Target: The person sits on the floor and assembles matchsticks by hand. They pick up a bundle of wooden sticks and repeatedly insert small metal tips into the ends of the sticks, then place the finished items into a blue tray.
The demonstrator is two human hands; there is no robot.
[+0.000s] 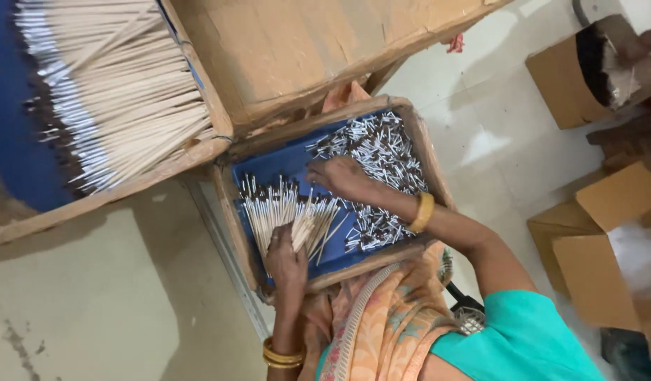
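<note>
A shallow wooden tray [226,204] lined in blue lies on my lap. My left hand [286,259] is shut on a fanned bundle of thin pale sticks [279,212] with dark coated ends, at the tray's near left. My right hand [343,176] lies palm down at the edge of a loose pile of dark-tipped sticks [382,155] that fills the tray's right half. Its fingers curl into the pile, and what they hold is hidden. Gold bangles [281,356] ring my left wrist and one bangle [423,212] my right.
A bigger wooden tray [92,197] at the upper left holds several long rows of pale sticks [121,92]. A flat cardboard box [304,49] lies beyond my tray. Open cardboard boxes [607,240] stand on the tiled floor at the right.
</note>
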